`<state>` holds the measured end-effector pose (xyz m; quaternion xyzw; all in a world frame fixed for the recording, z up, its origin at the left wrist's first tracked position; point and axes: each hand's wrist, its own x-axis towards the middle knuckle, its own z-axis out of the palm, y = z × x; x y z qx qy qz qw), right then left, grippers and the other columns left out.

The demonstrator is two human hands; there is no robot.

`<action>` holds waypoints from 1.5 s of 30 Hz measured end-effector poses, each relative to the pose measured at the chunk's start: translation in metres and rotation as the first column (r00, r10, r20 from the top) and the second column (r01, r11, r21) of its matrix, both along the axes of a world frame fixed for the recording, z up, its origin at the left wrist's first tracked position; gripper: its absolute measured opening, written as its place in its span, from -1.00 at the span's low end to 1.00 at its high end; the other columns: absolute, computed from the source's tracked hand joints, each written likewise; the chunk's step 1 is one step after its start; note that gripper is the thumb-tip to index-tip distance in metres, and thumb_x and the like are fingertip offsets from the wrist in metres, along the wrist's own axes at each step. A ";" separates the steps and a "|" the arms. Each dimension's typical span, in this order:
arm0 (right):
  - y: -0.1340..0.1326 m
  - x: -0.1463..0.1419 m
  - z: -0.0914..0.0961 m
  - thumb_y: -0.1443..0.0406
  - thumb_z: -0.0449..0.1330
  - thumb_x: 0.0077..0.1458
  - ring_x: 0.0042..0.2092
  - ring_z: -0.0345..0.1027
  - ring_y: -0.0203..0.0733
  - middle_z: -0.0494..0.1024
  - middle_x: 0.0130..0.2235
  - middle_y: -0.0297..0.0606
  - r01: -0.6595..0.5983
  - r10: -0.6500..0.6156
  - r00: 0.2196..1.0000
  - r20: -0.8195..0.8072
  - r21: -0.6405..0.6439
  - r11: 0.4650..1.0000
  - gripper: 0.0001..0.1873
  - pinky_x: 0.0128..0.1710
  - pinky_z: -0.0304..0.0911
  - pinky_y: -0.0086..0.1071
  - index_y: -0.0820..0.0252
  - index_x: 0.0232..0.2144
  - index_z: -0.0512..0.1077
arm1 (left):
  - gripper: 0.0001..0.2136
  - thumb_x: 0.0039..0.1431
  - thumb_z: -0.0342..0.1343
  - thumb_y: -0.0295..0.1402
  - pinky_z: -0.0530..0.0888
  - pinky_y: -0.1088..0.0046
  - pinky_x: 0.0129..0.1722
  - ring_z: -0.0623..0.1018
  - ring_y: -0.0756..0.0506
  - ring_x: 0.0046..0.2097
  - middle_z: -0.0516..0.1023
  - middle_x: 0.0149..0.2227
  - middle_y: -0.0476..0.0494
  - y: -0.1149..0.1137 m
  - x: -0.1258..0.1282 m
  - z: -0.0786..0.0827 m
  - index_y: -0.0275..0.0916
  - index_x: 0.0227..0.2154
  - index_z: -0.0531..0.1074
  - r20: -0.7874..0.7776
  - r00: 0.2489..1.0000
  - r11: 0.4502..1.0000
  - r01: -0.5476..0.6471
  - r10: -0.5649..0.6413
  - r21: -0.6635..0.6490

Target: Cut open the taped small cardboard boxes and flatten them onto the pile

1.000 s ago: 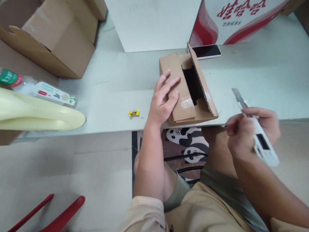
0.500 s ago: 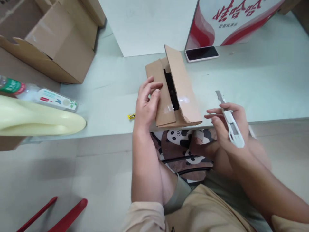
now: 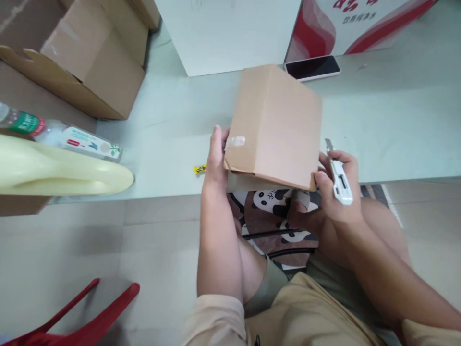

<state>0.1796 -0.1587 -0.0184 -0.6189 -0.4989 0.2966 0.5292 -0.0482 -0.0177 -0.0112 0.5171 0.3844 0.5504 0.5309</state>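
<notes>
A small brown cardboard box (image 3: 284,127) is tilted above the table's front edge, a closed side facing up and a strip of clear tape on its left face. My left hand (image 3: 217,156) grips its left side, with most of the fingers hidden behind the carton. In my right hand (image 3: 340,180) is a white utility knife (image 3: 341,181), its blade out and pointing away from me. The thumb and fingers of that same hand also touch the box's lower right corner.
A phone (image 3: 313,68) lies behind the box, against a large white-and-red carton (image 3: 324,29). Left are an open cardboard box (image 3: 108,72), a plastic bottle (image 3: 90,142) and a pale yellow object (image 3: 65,168). A small yellow packet (image 3: 199,169) lies near my left wrist.
The box has been turned over, so its flapped opening no longer shows and a closed side faces up. My right hand has moved left onto its corner, still holding the knife.
</notes>
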 end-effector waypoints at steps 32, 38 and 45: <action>0.015 0.053 -0.003 -0.12 0.30 0.05 0.50 -0.09 0.01 0.17 0.40 -0.07 -0.052 0.061 0.993 -0.098 0.098 0.994 -0.23 0.47 -0.10 0.14 -0.07 0.10 -0.03 | -0.26 -0.51 0.53 0.09 0.60 0.31 -0.15 0.64 -0.19 -0.16 0.61 -0.20 -0.20 -0.015 0.011 -0.011 -0.18 -0.20 0.53 0.027 0.967 0.958 0.253 -0.252 -0.136; 0.014 0.051 -0.005 0.03 0.40 -0.03 0.47 -0.02 0.02 0.11 0.41 -0.11 -0.141 0.150 0.988 -0.044 0.169 0.976 -0.10 0.45 -0.07 0.17 -0.12 0.19 -0.04 | -0.29 -0.44 0.48 0.17 0.54 0.41 -0.31 0.60 -0.11 -0.29 0.60 -0.27 -0.18 -0.011 0.019 -0.006 -0.24 -0.27 0.53 -0.022 0.993 0.984 0.115 -0.119 -0.140; 0.015 0.043 -0.006 0.02 0.41 -0.04 0.40 0.11 0.03 0.24 0.30 -0.19 0.044 -0.043 0.999 -0.013 0.186 0.982 -0.18 0.44 0.03 0.13 -0.14 0.16 0.08 | -0.43 -0.27 0.40 0.21 0.34 0.52 -0.44 0.42 0.03 -0.44 0.43 -0.49 0.01 -0.005 0.027 -0.003 -0.23 -0.49 0.44 -0.085 0.992 0.989 -0.099 0.089 -0.114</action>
